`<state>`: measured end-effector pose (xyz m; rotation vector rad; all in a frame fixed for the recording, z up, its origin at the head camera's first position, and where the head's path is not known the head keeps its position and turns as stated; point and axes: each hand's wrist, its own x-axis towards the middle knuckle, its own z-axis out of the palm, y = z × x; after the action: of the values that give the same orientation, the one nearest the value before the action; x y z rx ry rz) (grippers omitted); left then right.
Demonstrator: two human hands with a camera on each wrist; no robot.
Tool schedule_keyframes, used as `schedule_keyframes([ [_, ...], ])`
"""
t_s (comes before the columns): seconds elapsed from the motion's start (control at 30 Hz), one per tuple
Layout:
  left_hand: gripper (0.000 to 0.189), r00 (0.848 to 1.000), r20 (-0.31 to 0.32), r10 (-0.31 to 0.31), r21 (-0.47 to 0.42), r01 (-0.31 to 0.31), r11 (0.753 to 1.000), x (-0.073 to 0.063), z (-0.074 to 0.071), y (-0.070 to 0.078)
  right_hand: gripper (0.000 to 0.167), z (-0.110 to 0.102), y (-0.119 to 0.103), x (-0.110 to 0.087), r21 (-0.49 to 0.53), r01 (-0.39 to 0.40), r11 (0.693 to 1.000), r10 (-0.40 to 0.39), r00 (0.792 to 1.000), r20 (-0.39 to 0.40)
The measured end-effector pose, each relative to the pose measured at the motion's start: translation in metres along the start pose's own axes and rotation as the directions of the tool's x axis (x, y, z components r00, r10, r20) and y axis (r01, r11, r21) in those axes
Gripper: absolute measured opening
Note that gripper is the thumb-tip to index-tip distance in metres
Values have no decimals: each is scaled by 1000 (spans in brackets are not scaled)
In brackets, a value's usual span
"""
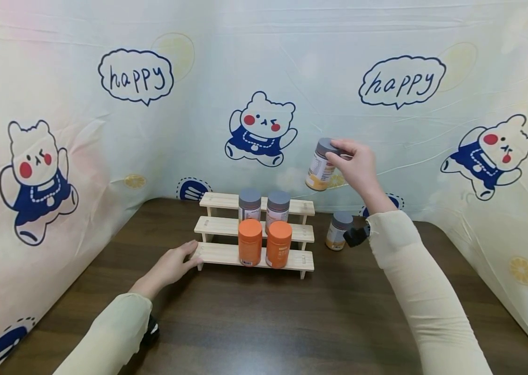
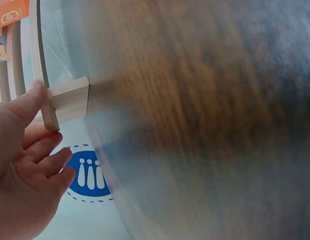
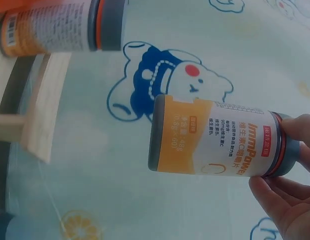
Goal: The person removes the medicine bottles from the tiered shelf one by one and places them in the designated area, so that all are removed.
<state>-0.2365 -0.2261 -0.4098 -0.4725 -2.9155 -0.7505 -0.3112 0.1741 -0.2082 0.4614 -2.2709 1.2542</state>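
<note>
My right hand (image 1: 359, 165) holds a grey-lidded vitamin bottle (image 3: 202, 137) by its lid, thumb and fingers on opposite sides. In the head view this bottle hangs slightly tilted, above and right of a three-step wooden display rack (image 1: 219, 225). At the rack's lower left, my left hand (image 1: 170, 266) pinches the end of the bottom step. The left wrist view shows the thumb (image 2: 31, 100) on the board's upper face and fingers under its end. Two orange bottles (image 1: 250, 249) stand side by side on the bottom step, and two grey-lidded bottles (image 1: 277, 203) stand behind them.
Another grey-lidded bottle (image 1: 337, 235) stands on the dark wooden table (image 1: 254, 317), right of the rack and close to my right wrist strap (image 1: 356, 236). A printed cloth (image 1: 320, 62) with cartoon bears hangs behind the table and along both sides.
</note>
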Motion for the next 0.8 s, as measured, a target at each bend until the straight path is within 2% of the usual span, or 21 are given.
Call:
schedule_keyframes([
  [0.23,53,1000,5,-6,6,6,1000,1,1,-2,37,-18,17,-13,5,-34,999,34,999,-12],
  [0.43,54,1000,3,-4,4,4,1000,1,2,-3,38,-33,34,-23,-33,-53,998,52,998,-41],
  [0.8,54,1000,3,-4,3,4,1000,1,3,-3,36,-50,76,-41,-103,-43,994,29,990,-138],
])
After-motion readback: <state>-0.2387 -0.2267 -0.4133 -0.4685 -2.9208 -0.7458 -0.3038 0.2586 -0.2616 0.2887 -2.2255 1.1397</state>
